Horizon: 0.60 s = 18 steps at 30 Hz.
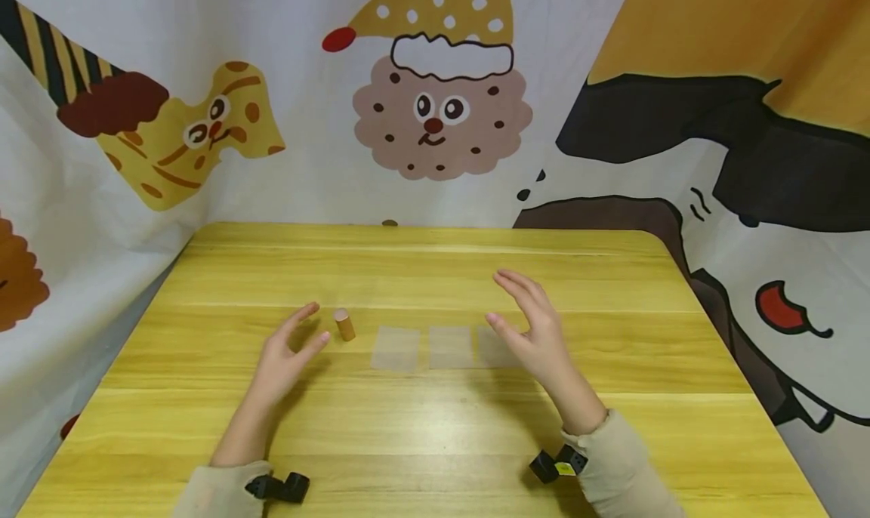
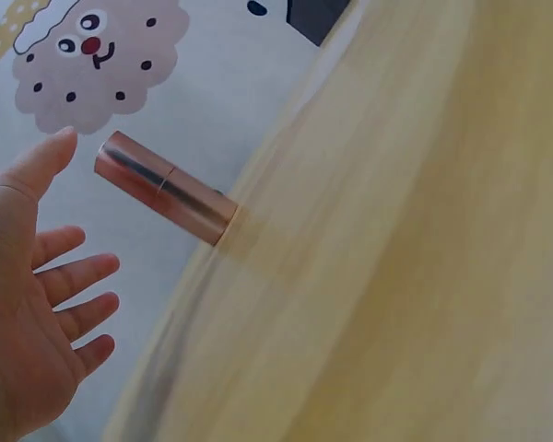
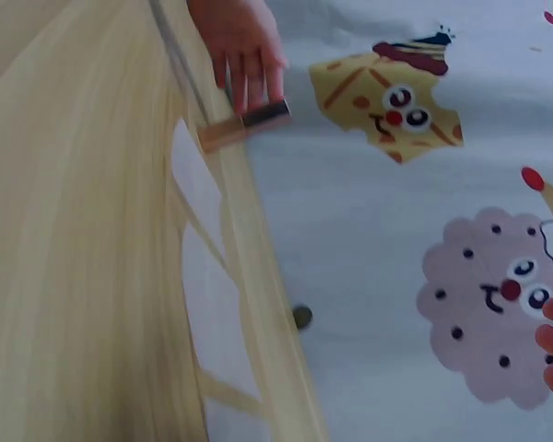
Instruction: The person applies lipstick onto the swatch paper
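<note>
A shiny rose-gold lipstick tube (image 1: 344, 325) stands upright on the wooden table, a seam round its middle; the left wrist view shows the tube (image 2: 166, 189) closer up. Just left of it, my left hand (image 1: 282, 363) hovers with fingers spread and thumb apart, touching nothing. Three pale square sheets lie in a row to the right of the tube: a left sheet (image 1: 396, 349), a middle sheet (image 1: 450, 348) and a right sheet (image 1: 491, 349). My right hand (image 1: 541, 344) is held over the right sheet, partly hiding it, its fingers extended and holding nothing.
The wooden table (image 1: 435, 420) has its far edge against a white curtain (image 1: 299, 20) printed with cartoon food figures. Black wrist cameras sit at the left cuff (image 1: 279, 488) and the right cuff (image 1: 557, 464).
</note>
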{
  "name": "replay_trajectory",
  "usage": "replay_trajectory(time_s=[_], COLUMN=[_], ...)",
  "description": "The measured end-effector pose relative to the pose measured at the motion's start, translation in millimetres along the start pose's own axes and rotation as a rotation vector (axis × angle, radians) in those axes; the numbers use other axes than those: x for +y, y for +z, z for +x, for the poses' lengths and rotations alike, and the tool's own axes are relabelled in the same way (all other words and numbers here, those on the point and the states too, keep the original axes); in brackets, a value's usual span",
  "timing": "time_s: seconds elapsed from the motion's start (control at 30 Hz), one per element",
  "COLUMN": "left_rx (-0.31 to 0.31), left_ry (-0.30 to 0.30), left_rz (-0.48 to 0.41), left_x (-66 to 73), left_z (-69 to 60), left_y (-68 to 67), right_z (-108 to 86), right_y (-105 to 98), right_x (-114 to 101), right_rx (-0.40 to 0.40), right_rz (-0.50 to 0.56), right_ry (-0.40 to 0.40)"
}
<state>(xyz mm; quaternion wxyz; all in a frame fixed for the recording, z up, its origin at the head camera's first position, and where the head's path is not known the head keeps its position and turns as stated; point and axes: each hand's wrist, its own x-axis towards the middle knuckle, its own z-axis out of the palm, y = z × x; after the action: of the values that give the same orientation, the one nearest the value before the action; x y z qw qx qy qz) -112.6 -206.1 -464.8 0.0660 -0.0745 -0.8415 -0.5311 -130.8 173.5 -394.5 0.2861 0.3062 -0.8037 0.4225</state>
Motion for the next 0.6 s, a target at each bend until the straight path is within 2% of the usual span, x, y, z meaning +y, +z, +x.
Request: replay_trajectory(time_s=[0.27,0.6], left_rx=[-0.027,-0.03], left_ry=[-0.062,-0.119], left_rz=[-0.084,-0.11], left_x=[-2.9,-5.4], left_z=[-0.7,1.9], left_y=[8.9,17.6], right_z=[4.9,12.3], right_y=[32,70], right_x=[-8,-24], right_rx=[-0.045,-0.128], right_rz=[0.147,0.252], right_ry=[0.002,0.1])
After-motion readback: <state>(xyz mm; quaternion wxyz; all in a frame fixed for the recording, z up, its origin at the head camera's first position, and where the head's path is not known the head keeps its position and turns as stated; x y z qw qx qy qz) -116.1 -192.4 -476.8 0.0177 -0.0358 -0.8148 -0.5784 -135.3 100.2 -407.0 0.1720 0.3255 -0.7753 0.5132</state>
